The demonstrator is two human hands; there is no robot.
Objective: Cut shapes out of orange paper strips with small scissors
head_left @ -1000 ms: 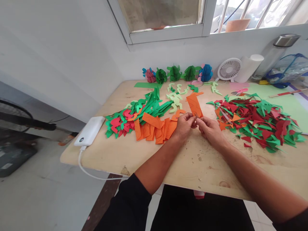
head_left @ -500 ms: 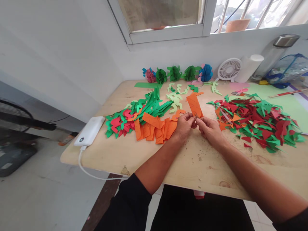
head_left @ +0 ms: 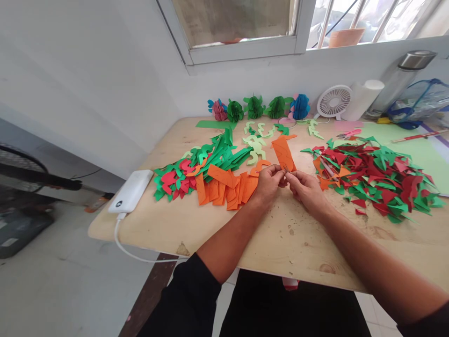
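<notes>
My left hand (head_left: 269, 183) and my right hand (head_left: 306, 188) meet over the table, thumbs and fingertips pinched close together. Something small and dark sits between the fingertips, too small to make out. Just beyond them is an orange paper strip (head_left: 283, 153) with curved lines drawn on it; its near end reaches the fingertips, and I cannot tell whether it is held or lies there. Beside my left hand lie a curved orange cutout (head_left: 261, 166) and a fanned row of orange paper pieces (head_left: 220, 188). Pale green paper cutouts (head_left: 257, 150) lie farther back.
Green paper strips (head_left: 222, 152) and red cutouts (head_left: 169, 180) lie left, near a white power bank (head_left: 131, 191) with a cable. A heap of red and green scraps (head_left: 382, 178) is at right. Honeycomb paper figures (head_left: 254, 107), a small fan (head_left: 335, 101) and a bottle (head_left: 400, 79) line the wall.
</notes>
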